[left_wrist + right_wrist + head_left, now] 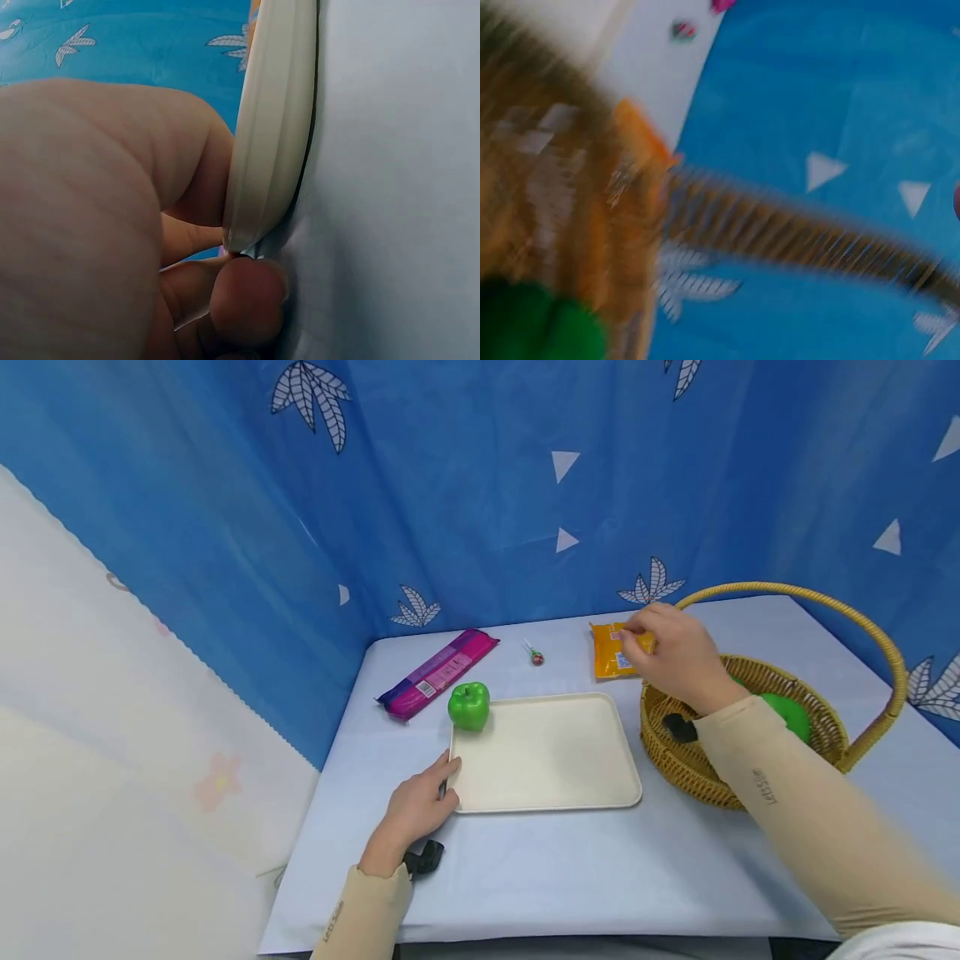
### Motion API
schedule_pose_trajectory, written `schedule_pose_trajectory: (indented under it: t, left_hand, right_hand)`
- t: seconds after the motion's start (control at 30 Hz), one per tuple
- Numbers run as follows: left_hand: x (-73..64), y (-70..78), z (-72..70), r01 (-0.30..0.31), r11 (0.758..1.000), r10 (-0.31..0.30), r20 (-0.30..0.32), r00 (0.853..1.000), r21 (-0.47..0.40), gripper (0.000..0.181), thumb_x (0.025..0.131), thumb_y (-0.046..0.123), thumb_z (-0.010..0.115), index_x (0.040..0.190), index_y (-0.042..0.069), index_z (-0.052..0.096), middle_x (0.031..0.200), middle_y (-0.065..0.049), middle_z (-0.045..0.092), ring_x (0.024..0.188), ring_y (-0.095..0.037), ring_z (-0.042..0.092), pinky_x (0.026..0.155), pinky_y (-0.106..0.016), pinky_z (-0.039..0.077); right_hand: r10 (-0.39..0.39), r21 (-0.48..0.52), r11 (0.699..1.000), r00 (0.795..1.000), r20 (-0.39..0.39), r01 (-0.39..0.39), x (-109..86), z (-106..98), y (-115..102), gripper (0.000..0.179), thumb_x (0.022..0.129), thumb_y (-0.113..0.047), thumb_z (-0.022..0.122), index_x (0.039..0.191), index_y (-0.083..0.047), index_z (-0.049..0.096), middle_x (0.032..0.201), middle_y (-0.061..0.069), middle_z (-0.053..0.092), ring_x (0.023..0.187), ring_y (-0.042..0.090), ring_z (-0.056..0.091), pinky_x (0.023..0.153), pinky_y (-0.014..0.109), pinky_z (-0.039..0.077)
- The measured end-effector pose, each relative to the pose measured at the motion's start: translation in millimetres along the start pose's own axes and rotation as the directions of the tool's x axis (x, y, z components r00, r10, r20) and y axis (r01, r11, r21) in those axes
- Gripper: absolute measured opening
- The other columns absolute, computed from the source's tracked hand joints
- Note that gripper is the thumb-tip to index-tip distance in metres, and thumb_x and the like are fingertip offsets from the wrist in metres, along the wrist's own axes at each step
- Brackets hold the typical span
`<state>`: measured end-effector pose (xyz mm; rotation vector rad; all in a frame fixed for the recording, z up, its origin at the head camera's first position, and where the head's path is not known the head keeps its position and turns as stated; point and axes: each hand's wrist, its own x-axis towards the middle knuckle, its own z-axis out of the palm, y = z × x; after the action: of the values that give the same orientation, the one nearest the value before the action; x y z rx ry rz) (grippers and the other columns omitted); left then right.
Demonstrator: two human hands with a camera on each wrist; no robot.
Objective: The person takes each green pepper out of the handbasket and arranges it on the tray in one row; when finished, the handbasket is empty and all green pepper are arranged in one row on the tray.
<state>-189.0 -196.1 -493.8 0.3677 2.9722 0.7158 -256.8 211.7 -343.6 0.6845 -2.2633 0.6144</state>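
My left hand (422,802) grips the left edge of a cream rectangular tray (543,760). In the left wrist view, the thumb presses on the tray's rim (270,127) and other fingers curl beneath it. A green bell pepper (469,706) sits at the tray's far left corner. My right hand (678,647) hovers above the left rim of a wicker basket (675,768), in front of an orange packet (611,656) that it partly hides. Its fingers are bent, thumb apart from them, with nothing visible between. The right wrist view is blurred and shows only a fingertip at its edge.
The basket's tall arched handle (873,618) rises on the right. Inside the basket lies a green rounded thing (789,714), partly hidden by my sleeve. Behind the tray lie a pink-and-purple package (442,675) and a small lollipop (536,656). A blue curtain (487,485) backs the table.
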Motion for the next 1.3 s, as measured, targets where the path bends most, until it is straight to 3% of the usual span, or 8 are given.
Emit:
schedule_pose_trajectory:
  t: [0.13, 0.33, 0.6, 0.83, 0.93, 1.03, 1.13, 1.3]
  left_hand:
    - [1.3, -1.8, -2.7, -0.003, 1.000, 0.003, -0.002, 1.000, 0.006, 0.061, 0.092, 0.023, 0.053, 0.153, 0.018, 0.053, 0.163, -0.001, 0.041, 0.140, -0.030, 0.052, 0.102, -0.055, 0.050]
    - [0.8, -0.7, -3.7, -0.013, 1.000, 0.012, -0.009, 1.000, -0.023, 0.060, 0.093, 0.023, 0.054, 0.153, 0.020, 0.053, 0.163, 0.001, 0.041, 0.141, -0.029, 0.052, 0.102, -0.053, 0.050]
    - [3.4, 0.5, -4.9, -0.021, 0.999, 0.021, 0.002, 1.000, -0.024, 0.060, 0.093, 0.023, 0.054, 0.153, 0.018, 0.053, 0.163, 0.000, 0.041, 0.141, -0.029, 0.051, 0.103, -0.053, 0.049]
    - [4.3, -4.0, -1.8, -0.003, 1.000, 0.003, -0.003, 1.000, -0.016, 0.060, 0.093, 0.023, 0.054, 0.153, 0.020, 0.053, 0.163, 0.003, 0.040, 0.143, -0.027, 0.050, 0.106, -0.053, 0.048]
    - [4.2, -4.5, -0.5, -0.003, 1.000, 0.003, -0.001, 1.000, -0.026, 0.060, 0.093, 0.023, 0.054, 0.153, 0.020, 0.053, 0.163, 0.002, 0.041, 0.143, -0.028, 0.050, 0.105, -0.053, 0.048]
    - [4.0, -4.0, 0.3, 0.001, 1.000, -0.001, 0.003, 1.000, -0.031, 0.060, 0.092, 0.023, 0.054, 0.152, 0.020, 0.053, 0.163, 0.002, 0.041, 0.143, -0.028, 0.050, 0.105, -0.053, 0.048]
    - [4.0, -3.5, 0.8, 0.004, 1.000, -0.004, 0.002, 1.000, -0.024, 0.060, 0.092, 0.023, 0.054, 0.152, 0.020, 0.054, 0.163, 0.002, 0.041, 0.142, -0.027, 0.050, 0.106, -0.053, 0.048]
    - [4.3, -2.8, 0.8, 0.001, 1.000, -0.001, 0.001, 1.000, -0.013, 0.060, 0.092, 0.023, 0.054, 0.152, 0.020, 0.053, 0.163, 0.002, 0.041, 0.142, -0.027, 0.050, 0.105, -0.053, 0.049]
  right_hand:
    - [0.089, -0.105, 0.991, 0.996, 0.014, -0.087, -32.0, -9.7, 37.0, 0.011, 0.092, -0.005, 0.062, 0.083, -0.006, 0.068, 0.077, 0.011, 0.066, 0.064, 0.025, 0.057, 0.064, 0.047, 0.047]
    - [0.287, -0.220, 0.934, 0.958, -0.006, -0.281, -68.6, -10.4, 75.4, 0.020, 0.095, -0.011, 0.056, 0.088, 0.001, 0.071, 0.083, 0.022, 0.070, 0.072, 0.036, 0.057, 0.073, 0.061, 0.042]
    - [0.551, -0.313, 0.816, 0.817, 0.170, -0.486, -79.6, -15.8, 84.0, 0.038, 0.099, -0.023, 0.047, 0.110, 0.005, 0.070, 0.102, 0.032, 0.065, 0.088, 0.049, 0.054, 0.077, 0.069, 0.037]
    - [0.599, -0.265, 0.801, 0.731, 0.328, -0.538, -78.0, -7.9, 90.4, 0.041, 0.099, -0.027, 0.049, 0.115, 0.004, 0.069, 0.099, 0.029, 0.070, 0.061, 0.030, 0.055, 0.063, 0.052, 0.044]
    - [0.610, -0.278, 0.791, 0.671, 0.420, -0.545, -77.2, -7.4, 91.3, 0.053, 0.101, -0.033, 0.051, 0.133, 0.007, 0.063, 0.112, 0.032, 0.068, 0.074, 0.033, 0.060, 0.071, 0.055, 0.048]
    - [0.605, -0.275, 0.787, 0.601, 0.522, -0.552, -76.1, -6.6, 91.6, 0.064, 0.101, -0.039, 0.050, 0.143, 0.010, 0.054, 0.096, 0.029, 0.068, 0.072, 0.035, 0.057, 0.072, 0.053, 0.046]
    - [0.589, -0.277, 0.796, 0.584, 0.559, -0.538, -75.3, -5.4, 90.9, 0.069, 0.099, -0.042, 0.052, 0.144, 0.011, 0.052, 0.093, 0.028, 0.067, 0.085, 0.044, 0.058, 0.079, 0.060, 0.046]
    - [0.590, -0.314, 0.801, 0.582, 0.560, -0.509, -75.8, -4.1, 89.3, 0.081, 0.091, -0.046, 0.065, 0.146, 0.011, 0.048, 0.140, 0.042, 0.046, 0.131, 0.061, 0.035, 0.097, 0.075, 0.039]
